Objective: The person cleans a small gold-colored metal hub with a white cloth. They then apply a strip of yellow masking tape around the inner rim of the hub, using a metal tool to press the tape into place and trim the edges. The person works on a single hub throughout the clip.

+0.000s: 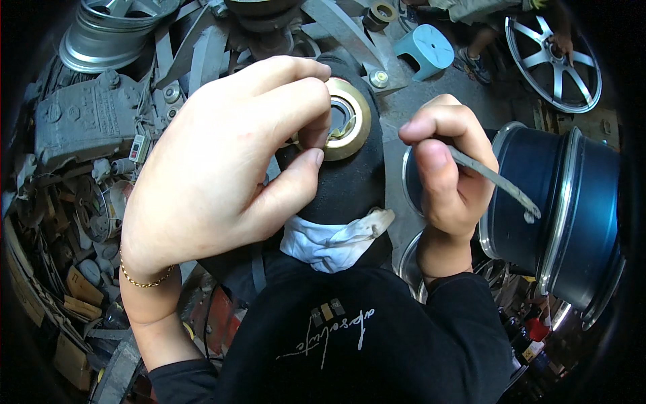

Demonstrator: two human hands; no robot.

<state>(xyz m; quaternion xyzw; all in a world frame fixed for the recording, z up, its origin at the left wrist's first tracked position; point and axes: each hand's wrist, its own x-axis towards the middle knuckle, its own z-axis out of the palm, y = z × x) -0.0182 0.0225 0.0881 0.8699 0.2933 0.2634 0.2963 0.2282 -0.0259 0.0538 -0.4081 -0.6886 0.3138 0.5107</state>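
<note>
A gold-coloured ring [361,128] with a grey hollow centre lies on a black padded surface [350,185] in front of me. A thin yellowish curl [344,129] shows inside it. At the ring's left edge, my left hand [222,148] has its thumb and index finger brought together; what they grip is hidden. My right hand [454,161], to the right of the ring and apart from it, pinches a thin, slightly curved grey strip [505,183], whose far end points right and down. A crumpled white cloth [330,242] lies close to my body.
Large wheel rims [528,195] stand close on the right, with a spoked wheel [555,60] beyond, near another person's hand and leg. A light-blue stool [427,50] and a tape roll [381,13] are farther back. A grey metal casing [87,118] and cluttered parts fill the left.
</note>
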